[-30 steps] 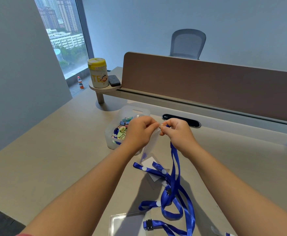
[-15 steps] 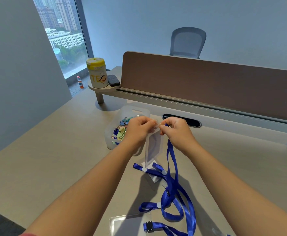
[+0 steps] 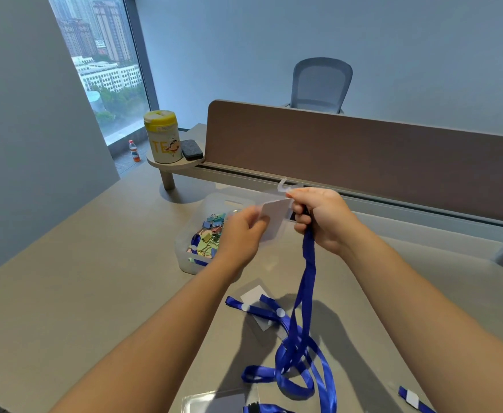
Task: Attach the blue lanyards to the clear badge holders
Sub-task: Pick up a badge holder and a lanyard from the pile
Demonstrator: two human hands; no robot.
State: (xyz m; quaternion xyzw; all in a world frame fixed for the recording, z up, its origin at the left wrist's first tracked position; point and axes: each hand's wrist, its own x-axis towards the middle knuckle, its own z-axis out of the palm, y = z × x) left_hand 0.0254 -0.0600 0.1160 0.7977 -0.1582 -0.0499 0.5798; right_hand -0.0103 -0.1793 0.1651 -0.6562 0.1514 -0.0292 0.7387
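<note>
Both hands have risen and drawn apart since the earlier frames, and the badge holder now lies tilted between them instead of hanging upright. Nearest the camera, at the bottom edge, a second clear badge holder [image 3: 214, 402] lies flat on the counter [image 3: 65, 308] with a black clip touching its right side. Just beyond it, loose blue lanyards [image 3: 298, 371] coil in overlapping loops, and a short blue strap end [image 3: 414, 399] lies well apart to the right. Farther on, another clear holder with a white card [image 3: 254, 296] lies under two crossing blue straps.

From the coils, one blue lanyard [image 3: 308, 272] rises to the right hand [image 3: 321, 217], whose fingers are curled round the strap and pinch the top corner of the held badge holder [image 3: 274, 217], where a clear tab sticks up. The left hand [image 3: 241, 234] pinches the opposite lower edge of that holder between thumb and fingers, so the holder hangs in the air above the counter between the two hands.

Behind the left hand stands a translucent plastic bin [image 3: 190, 234] holding coloured binder clips and a bit of blue strap. Beyond it, a small round shelf [image 3: 166, 165] carries a yellow-lidded canister [image 3: 162, 137] and a dark pad [image 3: 192, 149] beside it. A brown divider panel [image 3: 363, 156] crosses the counter, with a grey chair [image 3: 320, 84] behind it, and a small bottle [image 3: 134, 150] stands by the window.
</note>
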